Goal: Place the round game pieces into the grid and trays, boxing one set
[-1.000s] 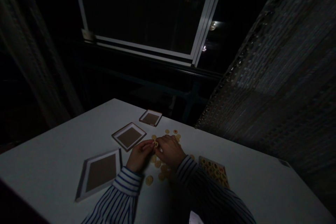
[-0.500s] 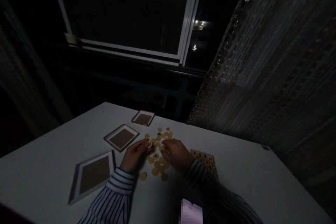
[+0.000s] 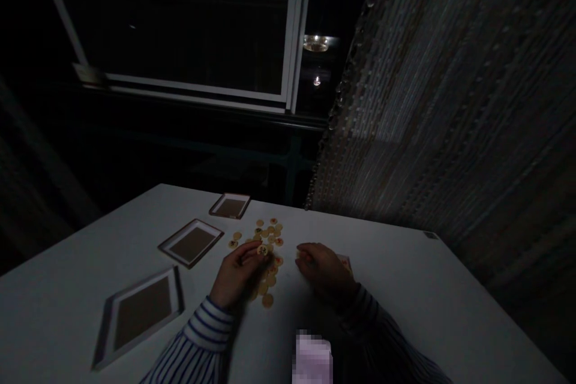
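Note:
The room is dark. Several small round yellow tokens (image 3: 269, 234) lie scattered on a white table (image 3: 405, 288). My left hand (image 3: 236, 273) pinches one round token (image 3: 262, 249) between thumb and fingertips, just above the pile. My right hand (image 3: 324, 270) rests to the right of the pile with its fingers curled down onto the table; what is under them is hidden. A patterned card (image 3: 346, 262) peeks out behind my right hand. Both sleeves are striped.
Three square white-framed brown boards lie in a row on the left: a near one (image 3: 139, 315), a middle one (image 3: 191, 243) and a small far one (image 3: 230, 206). A dark window (image 3: 189, 30) is behind the table and a curtain (image 3: 450, 102) hangs at the right.
My right hand has drawn away from my left hand to the right, covering most of the patterned card. My left hand keeps its token. The view has swung right.

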Action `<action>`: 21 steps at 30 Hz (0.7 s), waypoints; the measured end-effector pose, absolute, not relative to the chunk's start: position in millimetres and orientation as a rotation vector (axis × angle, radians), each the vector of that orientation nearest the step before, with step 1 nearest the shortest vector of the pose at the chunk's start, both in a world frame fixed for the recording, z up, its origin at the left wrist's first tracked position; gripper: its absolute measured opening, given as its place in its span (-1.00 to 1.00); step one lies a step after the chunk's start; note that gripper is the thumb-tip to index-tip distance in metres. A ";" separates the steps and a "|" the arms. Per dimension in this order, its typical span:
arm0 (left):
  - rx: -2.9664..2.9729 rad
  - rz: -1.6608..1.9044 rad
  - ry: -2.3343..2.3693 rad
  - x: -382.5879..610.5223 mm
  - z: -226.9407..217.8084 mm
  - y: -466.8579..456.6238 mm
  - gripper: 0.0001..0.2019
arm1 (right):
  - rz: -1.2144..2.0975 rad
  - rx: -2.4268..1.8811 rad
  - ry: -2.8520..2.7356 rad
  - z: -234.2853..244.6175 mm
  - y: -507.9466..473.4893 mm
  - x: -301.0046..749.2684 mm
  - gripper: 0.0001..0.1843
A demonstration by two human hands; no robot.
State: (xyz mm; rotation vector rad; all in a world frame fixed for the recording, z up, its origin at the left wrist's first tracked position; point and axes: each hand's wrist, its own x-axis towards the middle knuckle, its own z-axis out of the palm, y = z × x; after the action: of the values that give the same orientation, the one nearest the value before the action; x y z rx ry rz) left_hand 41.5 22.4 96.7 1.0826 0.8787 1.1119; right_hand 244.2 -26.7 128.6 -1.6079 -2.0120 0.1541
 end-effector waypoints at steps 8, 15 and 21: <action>1.171 1.075 0.890 73.0 104.2 11.4 -0.51 | 0.177 -1.627 -1.940 120.1 -41.3 271.1 -0.70; 1.197 1.078 0.920 96.1 103.2 9.9 -0.60 | 0.201 -1.668 -1.841 118.2 -52.5 290.3 -0.71; 1.180 1.065 0.875 108.9 95.9 10.5 -0.60 | 0.224 -1.656 -1.737 105.4 -58.0 301.0 -0.70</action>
State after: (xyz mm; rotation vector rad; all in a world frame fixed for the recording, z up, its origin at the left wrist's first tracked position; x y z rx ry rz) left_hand 108.9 10.5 95.9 1.1800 0.8753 1.0648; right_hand 301.0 -58.0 105.4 -1.6557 -1.7369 0.2239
